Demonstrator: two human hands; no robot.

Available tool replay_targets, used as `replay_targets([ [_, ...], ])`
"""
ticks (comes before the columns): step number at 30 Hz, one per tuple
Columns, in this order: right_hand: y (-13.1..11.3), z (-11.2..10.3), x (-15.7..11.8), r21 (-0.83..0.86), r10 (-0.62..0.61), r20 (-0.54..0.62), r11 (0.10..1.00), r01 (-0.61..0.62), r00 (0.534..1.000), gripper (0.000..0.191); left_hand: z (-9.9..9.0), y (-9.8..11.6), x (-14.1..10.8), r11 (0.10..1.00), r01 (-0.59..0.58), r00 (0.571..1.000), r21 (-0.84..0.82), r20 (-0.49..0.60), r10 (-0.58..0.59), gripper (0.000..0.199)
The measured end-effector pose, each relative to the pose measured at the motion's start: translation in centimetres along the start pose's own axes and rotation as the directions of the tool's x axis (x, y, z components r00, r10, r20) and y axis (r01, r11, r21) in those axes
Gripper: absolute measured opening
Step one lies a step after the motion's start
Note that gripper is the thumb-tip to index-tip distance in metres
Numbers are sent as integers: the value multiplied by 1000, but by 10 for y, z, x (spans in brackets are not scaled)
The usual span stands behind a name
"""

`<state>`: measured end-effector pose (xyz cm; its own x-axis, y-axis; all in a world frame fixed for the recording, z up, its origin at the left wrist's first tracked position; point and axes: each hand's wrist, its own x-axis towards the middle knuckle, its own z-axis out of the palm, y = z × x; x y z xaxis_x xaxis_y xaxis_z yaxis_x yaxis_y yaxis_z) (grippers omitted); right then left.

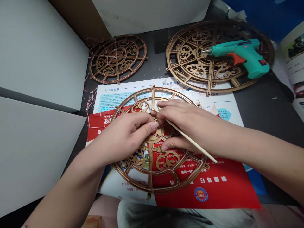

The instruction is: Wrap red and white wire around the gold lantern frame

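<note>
Three gold fretwork wheels are present: one wheel (149, 186) lies on one printed leaflet (209, 186) beneath both hands. Left hand (125, 134) curves, fingertips (154, 125) on the wheel; right hand (190, 123) grips one wooden stick (192, 142); one glue gun (239, 57) rests on a farther wheel (187, 53)

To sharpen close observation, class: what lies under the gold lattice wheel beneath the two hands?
Red-and-white printed paper shows through the gold lattice wheel's openings. The left hand and right hand, holding a wooden stick, cover its centre, so what lies there cannot be seen.

left hand (125, 134) curled, right hand (187, 122) apparently pinching
</note>
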<state>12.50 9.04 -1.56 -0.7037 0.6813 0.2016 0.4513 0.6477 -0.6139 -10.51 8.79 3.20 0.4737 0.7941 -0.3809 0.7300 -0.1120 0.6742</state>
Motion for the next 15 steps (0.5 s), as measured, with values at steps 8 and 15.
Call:
replay_targets([
  [8, 2, 1, 1, 19, -4, -4, 1000, 4, 1000, 49, 1, 1, 1, 1000, -30, 999, -9, -16, 30, 37],
  [15, 2, 3, 0, 4, -15, -6, 1000, 15, 1000, 52, 1, 1, 1, 999, -45, 998, -4, -38, 45, 33],
])
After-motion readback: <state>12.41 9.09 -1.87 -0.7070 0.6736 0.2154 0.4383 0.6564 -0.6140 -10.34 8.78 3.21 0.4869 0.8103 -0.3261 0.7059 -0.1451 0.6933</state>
